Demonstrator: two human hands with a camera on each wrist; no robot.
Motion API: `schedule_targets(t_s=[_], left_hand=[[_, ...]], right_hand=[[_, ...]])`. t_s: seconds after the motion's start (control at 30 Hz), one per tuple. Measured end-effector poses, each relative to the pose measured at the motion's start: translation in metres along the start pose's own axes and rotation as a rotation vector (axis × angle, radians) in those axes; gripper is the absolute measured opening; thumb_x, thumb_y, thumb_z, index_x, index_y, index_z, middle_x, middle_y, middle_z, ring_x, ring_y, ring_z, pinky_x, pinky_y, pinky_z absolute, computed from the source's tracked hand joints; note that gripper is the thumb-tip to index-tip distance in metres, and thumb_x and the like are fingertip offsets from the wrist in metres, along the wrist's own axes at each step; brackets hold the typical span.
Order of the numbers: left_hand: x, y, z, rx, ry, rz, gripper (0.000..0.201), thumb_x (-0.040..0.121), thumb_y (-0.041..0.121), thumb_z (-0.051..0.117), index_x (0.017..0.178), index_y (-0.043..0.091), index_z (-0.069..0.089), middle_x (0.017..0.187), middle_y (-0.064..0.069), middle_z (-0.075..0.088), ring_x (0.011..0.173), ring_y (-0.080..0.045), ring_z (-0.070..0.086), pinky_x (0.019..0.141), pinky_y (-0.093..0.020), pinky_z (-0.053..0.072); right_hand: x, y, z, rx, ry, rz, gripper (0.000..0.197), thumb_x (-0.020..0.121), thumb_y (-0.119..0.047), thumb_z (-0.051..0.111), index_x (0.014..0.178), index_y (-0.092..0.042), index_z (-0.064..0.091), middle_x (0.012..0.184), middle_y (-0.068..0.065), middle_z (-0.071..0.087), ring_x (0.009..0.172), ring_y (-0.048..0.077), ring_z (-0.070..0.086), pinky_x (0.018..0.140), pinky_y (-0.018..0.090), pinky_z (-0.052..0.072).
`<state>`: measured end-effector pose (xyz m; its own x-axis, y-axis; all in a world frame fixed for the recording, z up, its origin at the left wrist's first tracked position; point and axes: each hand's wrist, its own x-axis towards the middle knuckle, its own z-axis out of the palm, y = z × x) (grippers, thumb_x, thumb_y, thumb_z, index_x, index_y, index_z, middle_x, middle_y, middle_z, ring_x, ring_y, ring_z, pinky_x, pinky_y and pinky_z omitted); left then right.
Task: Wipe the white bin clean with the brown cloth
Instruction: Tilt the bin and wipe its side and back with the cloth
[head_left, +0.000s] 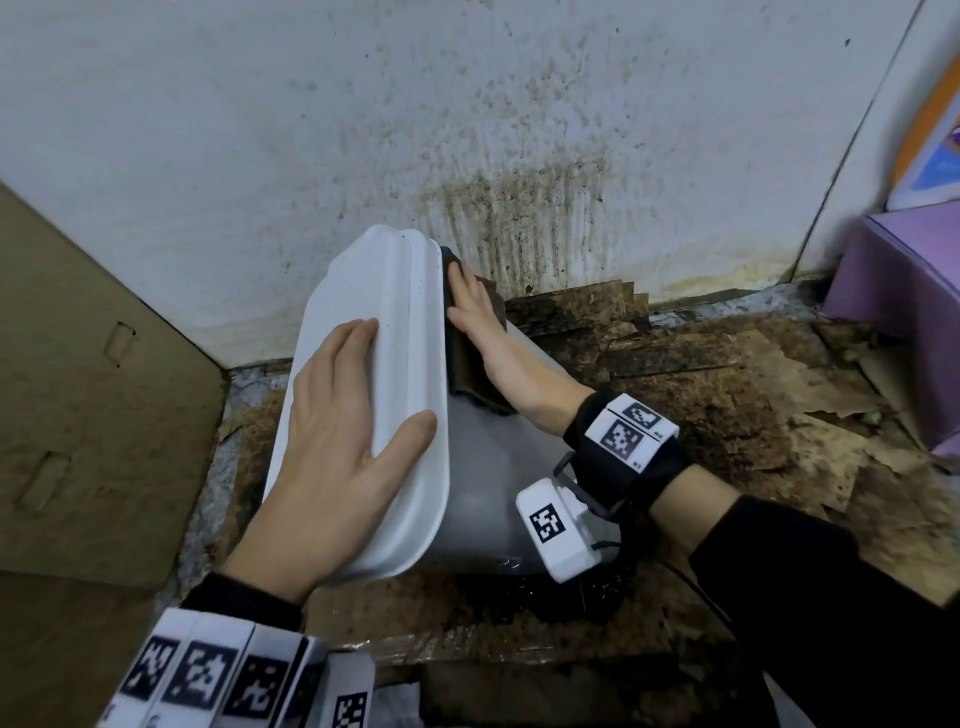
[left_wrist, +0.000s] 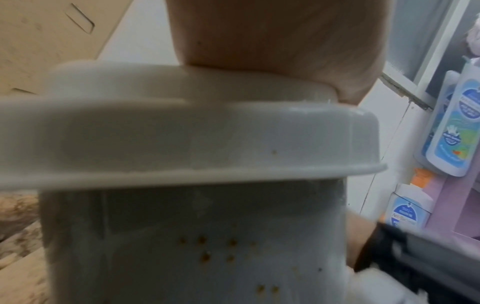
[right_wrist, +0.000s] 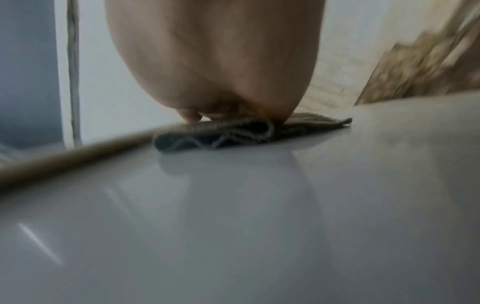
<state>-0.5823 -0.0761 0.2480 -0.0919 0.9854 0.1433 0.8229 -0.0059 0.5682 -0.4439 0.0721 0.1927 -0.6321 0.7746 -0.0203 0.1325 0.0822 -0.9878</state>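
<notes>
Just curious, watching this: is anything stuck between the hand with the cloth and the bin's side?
Nothing visible. The right hand presses the brown cloth flat against the white bin, just under its rim. The left hand rests on top.

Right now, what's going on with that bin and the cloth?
A person is wiping the white bin. The left hand lies flat on the lid, steadying it. The right hand presses the brown cloth with straight fingers against the bin's side, just under the lid's edge. The left wrist view shows brown spots on another side. The bin stands on stained cardboard by a dirty wall.
</notes>
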Motion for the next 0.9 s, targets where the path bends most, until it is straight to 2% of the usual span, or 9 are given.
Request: schedule_targets(t_s=[0.13,0.2,0.3,0.47,0.53,0.6,0.7,0.8,0.9], left_hand=[[0.001,0.001,0.0,0.007,0.009,0.009,0.084,0.088,0.065,0.039,0.158,0.026,0.016,0.16,0.016,0.017,0.15,-0.004,0.011,0.12,-0.03,0.012],[0.001,-0.001,0.0,0.016,0.011,0.008,0.083,0.088,0.064,0.04,0.159,0.025,0.017,0.16,0.015,0.017,0.15,-0.003,0.01,0.12,-0.028,0.012],[-0.001,-0.004,-0.002,-0.002,0.006,-0.007,0.082,0.089,0.064,0.04,0.158,0.028,0.015,0.16,0.019,0.015,0.15,0.0,0.008,0.12,-0.028,0.011],[-0.002,-0.005,-0.002,-0.013,0.012,-0.012,0.081,0.089,0.063,0.041,0.158,0.032,0.014,0.16,0.02,0.014,0.15,0.001,0.008,0.121,-0.03,0.012],[-0.001,-0.004,-0.001,-0.017,0.008,-0.002,0.081,0.089,0.065,0.04,0.158,0.032,0.014,0.161,0.02,0.014,0.15,0.0,0.009,0.121,-0.031,0.013],[-0.001,-0.002,-0.002,-0.015,0.017,0.001,0.082,0.088,0.066,0.039,0.158,0.032,0.014,0.161,0.021,0.014,0.151,-0.001,0.009,0.122,-0.032,0.013],[-0.001,-0.001,-0.001,-0.002,0.006,-0.006,0.082,0.088,0.066,0.038,0.158,0.032,0.013,0.161,0.022,0.012,0.151,-0.001,0.007,0.122,-0.033,0.013],[0.0,0.0,-0.001,-0.003,0.003,-0.008,0.083,0.088,0.066,0.038,0.159,0.03,0.012,0.161,0.019,0.012,0.152,-0.003,0.006,0.123,-0.035,0.013],[0.001,0.003,0.001,0.008,0.002,-0.004,0.084,0.088,0.065,0.039,0.159,0.03,0.011,0.162,0.019,0.01,0.152,-0.003,0.005,0.121,-0.032,0.011]], right_hand=[[0.005,0.018,-0.004,-0.24,-0.041,-0.085,0.061,0.113,-0.039,0.018,0.161,-0.027,-0.018,0.168,-0.011,-0.025,0.153,0.004,-0.025,0.127,0.032,-0.01],[0.007,0.035,-0.007,-0.287,-0.034,-0.072,0.061,0.112,-0.042,0.016,0.16,-0.028,-0.019,0.168,-0.011,-0.025,0.154,0.004,-0.024,0.127,0.032,-0.01],[0.005,0.067,-0.019,-0.309,0.002,0.038,0.06,0.112,-0.041,0.015,0.159,-0.024,-0.019,0.169,-0.008,-0.023,0.155,0.007,-0.021,0.129,0.037,-0.008],[-0.014,0.127,-0.045,-0.248,0.037,0.348,0.061,0.112,-0.043,0.016,0.161,-0.027,-0.015,0.17,-0.008,-0.02,0.155,0.006,-0.018,0.128,0.04,-0.007],[-0.016,0.138,-0.045,-0.195,0.109,0.415,0.059,0.112,-0.04,0.016,0.162,-0.025,-0.011,0.171,-0.005,-0.018,0.156,0.009,-0.018,0.128,0.038,-0.007],[-0.011,0.137,-0.04,-0.149,0.17,0.442,0.058,0.113,-0.036,0.017,0.163,-0.023,-0.007,0.172,-0.001,-0.015,0.157,0.013,-0.016,0.127,0.036,-0.007],[-0.006,0.124,-0.036,-0.101,0.215,0.472,0.057,0.113,-0.034,0.02,0.164,-0.022,-0.003,0.172,0.001,-0.011,0.159,0.018,-0.012,0.128,0.042,-0.006],[-0.006,0.103,-0.029,-0.071,0.23,0.436,0.057,0.112,-0.037,0.021,0.164,-0.026,-0.001,0.172,-0.003,-0.01,0.159,0.015,-0.011,0.128,0.046,-0.007],[-0.006,0.064,-0.019,0.002,0.201,0.329,0.056,0.113,-0.035,0.021,0.164,-0.026,-0.001,0.172,-0.005,-0.011,0.158,0.012,-0.013,0.126,0.038,-0.009]])
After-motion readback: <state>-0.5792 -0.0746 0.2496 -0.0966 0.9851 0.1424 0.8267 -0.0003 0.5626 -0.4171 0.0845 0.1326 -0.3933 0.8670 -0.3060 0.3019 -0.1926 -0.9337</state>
